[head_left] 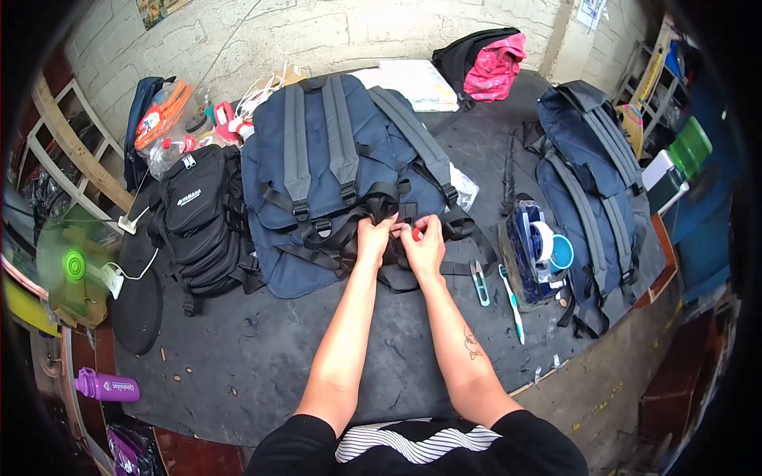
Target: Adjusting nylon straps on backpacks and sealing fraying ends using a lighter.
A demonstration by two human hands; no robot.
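Observation:
Navy blue backpacks (278, 159) with grey shoulder straps lie stacked in the middle of the table, strap side up. At their near edge, my left hand (373, 238) is closed around bunched black webbing straps (379, 200). Right beside it, my right hand (425, 247) pinches a small red object (417, 234); its kind is mostly hidden by the fingers. The fingertips of both hands nearly meet over the webbing. To the right of my right hand lie thread snips (480, 284) with a pale green handle and a toothbrush (513, 305).
A black backpack (198, 214) sits left of the stack. Rightward stand a clear plastic container (520, 258), a teal tape roll (560, 252) and more navy backpacks (591, 182). A pink and black bag (494, 67) is at the back. A purple bottle (107, 385) and a green fan (74, 265) are at left.

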